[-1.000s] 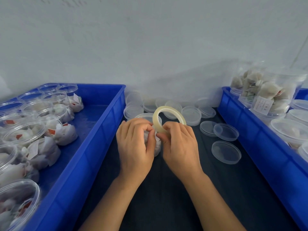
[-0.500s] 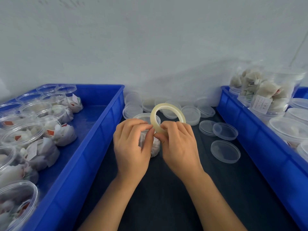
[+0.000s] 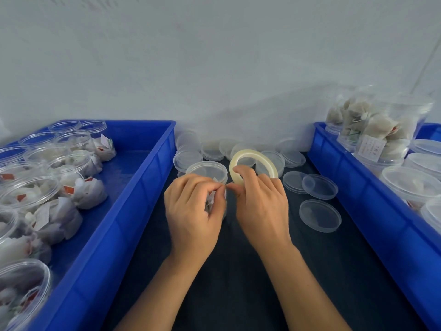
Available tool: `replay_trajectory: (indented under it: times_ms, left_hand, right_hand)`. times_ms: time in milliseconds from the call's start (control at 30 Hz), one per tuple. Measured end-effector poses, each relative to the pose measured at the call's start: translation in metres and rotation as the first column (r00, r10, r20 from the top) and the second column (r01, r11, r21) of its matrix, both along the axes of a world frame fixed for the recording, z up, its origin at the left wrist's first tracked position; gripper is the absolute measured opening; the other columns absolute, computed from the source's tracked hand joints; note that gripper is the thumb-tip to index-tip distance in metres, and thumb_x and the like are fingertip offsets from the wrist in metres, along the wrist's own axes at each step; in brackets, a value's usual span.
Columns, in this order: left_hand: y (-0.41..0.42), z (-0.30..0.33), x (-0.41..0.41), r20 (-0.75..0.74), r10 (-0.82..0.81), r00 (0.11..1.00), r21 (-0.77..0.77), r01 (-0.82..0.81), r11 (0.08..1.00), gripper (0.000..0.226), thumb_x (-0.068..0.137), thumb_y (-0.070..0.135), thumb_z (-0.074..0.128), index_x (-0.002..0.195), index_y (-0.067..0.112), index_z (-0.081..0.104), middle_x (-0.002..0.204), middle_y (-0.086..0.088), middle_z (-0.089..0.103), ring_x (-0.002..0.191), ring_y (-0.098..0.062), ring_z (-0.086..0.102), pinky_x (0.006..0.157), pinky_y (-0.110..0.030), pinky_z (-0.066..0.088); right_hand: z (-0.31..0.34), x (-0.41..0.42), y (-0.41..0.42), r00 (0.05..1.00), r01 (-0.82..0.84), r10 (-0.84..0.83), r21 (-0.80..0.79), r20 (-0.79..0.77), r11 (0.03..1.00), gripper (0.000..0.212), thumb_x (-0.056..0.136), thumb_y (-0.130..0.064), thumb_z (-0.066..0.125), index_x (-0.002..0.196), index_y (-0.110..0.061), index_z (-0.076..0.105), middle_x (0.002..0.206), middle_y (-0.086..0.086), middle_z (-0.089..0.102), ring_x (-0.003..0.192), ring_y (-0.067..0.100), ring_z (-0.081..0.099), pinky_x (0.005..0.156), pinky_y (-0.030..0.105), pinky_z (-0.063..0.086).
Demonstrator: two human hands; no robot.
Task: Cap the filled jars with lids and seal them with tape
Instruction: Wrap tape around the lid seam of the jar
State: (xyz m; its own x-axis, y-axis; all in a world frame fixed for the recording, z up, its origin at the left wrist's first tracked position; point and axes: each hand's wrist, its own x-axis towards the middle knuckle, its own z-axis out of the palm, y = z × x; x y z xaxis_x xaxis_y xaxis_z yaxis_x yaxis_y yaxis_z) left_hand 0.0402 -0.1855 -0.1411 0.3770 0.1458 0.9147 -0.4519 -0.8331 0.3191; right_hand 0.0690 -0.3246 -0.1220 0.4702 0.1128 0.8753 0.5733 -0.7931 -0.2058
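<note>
A clear filled jar (image 3: pixel 207 172) with its lid on stands on the dark table, mostly behind my left hand. A pale yellow ring of clear tape (image 3: pixel 253 156) is upright over the jar's right side, with my right hand (image 3: pixel 261 205) shut on its lower rim, thumb through the hole. My left hand (image 3: pixel 193 212) pinches at the tape's edge with thumb and forefinger, just left of the roll; the loose tape end itself is too thin to see.
A blue bin (image 3: pixel 133 199) on the left holds several open jars of white sachets. A blue bin (image 3: pixel 362 187) on the right holds capped jars, some stacked. Loose clear lids (image 3: pixel 319 215) lie right of my hands and in a pile (image 3: pixel 210 149) at the wall.
My hands have drawn slightly apart. The left fingers now pinch at the roll's edge and the right hand has turned the roll a little to the right.
</note>
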Motion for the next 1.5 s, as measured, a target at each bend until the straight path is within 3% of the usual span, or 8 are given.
replay_trajectory:
  times_ms: [267,433,633,1000,1100,1167,1300,1500]
  left_hand:
    - [-0.017,-0.004,-0.013,-0.057,0.107,0.993,-0.194,-0.116,0.974,0.014,0.097,0.026,0.074,0.093,0.013,0.075,0.118,-0.004,0.061,0.116,-0.021,0.048,0.098,-0.018,0.035]
    - [-0.027,-0.009,-0.016,-0.138,0.097,0.986,-0.308,-0.135,0.942,0.014,0.097,0.026,0.076,0.097,0.011,0.075,0.123,-0.006,0.057,0.115,-0.021,0.048,0.099,-0.011,0.032]
    - [-0.026,-0.011,-0.013,-0.181,0.06,0.982,-0.395,-0.128,0.91,0.009,0.094,0.015,0.079,0.098,0.008,0.075,0.133,-0.011,0.055,0.121,-0.022,0.053,0.101,-0.01,0.035]
    - [-0.025,-0.012,-0.008,-0.195,-0.051,0.98,-0.513,-0.058,0.856,0.01,0.097,0.016,0.077,0.09,0.013,0.071,0.14,0.002,0.047,0.131,0.001,0.049,0.099,-0.009,0.039]
    - [-0.024,-0.012,-0.007,-0.172,-0.04,0.984,-0.501,-0.053,0.864,0.01,0.096,0.012,0.077,0.089,0.01,0.07,0.137,-0.001,0.049,0.126,0.006,0.05,0.096,-0.006,0.039]
    - [-0.024,-0.011,-0.007,-0.166,-0.038,0.985,-0.494,-0.05,0.868,0.009,0.096,0.011,0.077,0.09,0.009,0.07,0.137,-0.003,0.05,0.126,0.002,0.053,0.095,-0.006,0.04]
    - [-0.023,-0.008,-0.008,-0.172,-0.036,0.984,-0.47,-0.05,0.881,0.01,0.097,0.014,0.077,0.091,0.01,0.07,0.137,-0.003,0.051,0.124,-0.012,0.058,0.094,-0.01,0.044]
    - [-0.022,-0.009,-0.008,-0.165,-0.026,0.986,-0.448,-0.051,0.893,0.011,0.096,0.015,0.078,0.092,0.009,0.07,0.137,-0.004,0.051,0.128,-0.015,0.057,0.098,-0.017,0.047]
  right_hand:
    - [0.001,-0.005,-0.007,0.964,-0.214,0.207,-0.023,-0.169,0.977,0.018,0.102,-0.022,0.055,0.118,-0.016,0.06,0.081,-0.009,0.061,0.075,0.022,0.056,0.081,0.042,0.046]
    - [0.006,-0.008,0.0,0.981,-0.097,0.079,-0.09,-0.179,0.991,0.029,0.102,-0.021,0.05,0.129,-0.019,0.06,0.078,-0.012,0.061,0.072,0.017,0.049,0.078,0.039,0.043]
    - [0.012,-0.015,0.009,0.981,0.005,-0.035,-0.154,-0.191,0.988,0.04,0.102,-0.024,0.048,0.139,-0.022,0.064,0.072,-0.007,0.059,0.069,0.02,0.05,0.078,0.04,0.043]
    - [0.019,-0.023,0.019,0.951,0.097,-0.137,-0.153,-0.277,0.983,0.054,0.096,-0.036,0.035,0.136,-0.021,0.069,0.063,-0.003,0.06,0.063,0.026,0.054,0.07,0.041,0.039]
    - [0.018,-0.021,0.018,0.958,0.1,-0.141,-0.168,-0.25,0.981,0.038,0.096,-0.027,0.06,0.132,-0.021,0.072,0.063,-0.001,0.058,0.062,0.027,0.052,0.066,0.04,0.038]
    - [0.017,-0.02,0.017,0.968,0.109,-0.142,-0.165,-0.207,0.98,0.034,0.093,-0.025,0.068,0.126,-0.02,0.075,0.063,0.0,0.059,0.061,0.027,0.053,0.066,0.039,0.039]
    - [0.017,-0.02,0.019,0.976,0.109,-0.136,-0.157,-0.172,0.982,0.046,0.096,-0.033,0.041,0.123,-0.02,0.076,0.063,0.0,0.06,0.061,0.026,0.053,0.066,0.039,0.039]
    - [0.014,-0.018,0.022,0.97,0.121,-0.152,-0.165,-0.192,0.979,0.032,0.097,-0.024,0.059,0.124,-0.017,0.075,0.066,0.001,0.063,0.063,0.028,0.055,0.067,0.043,0.045]
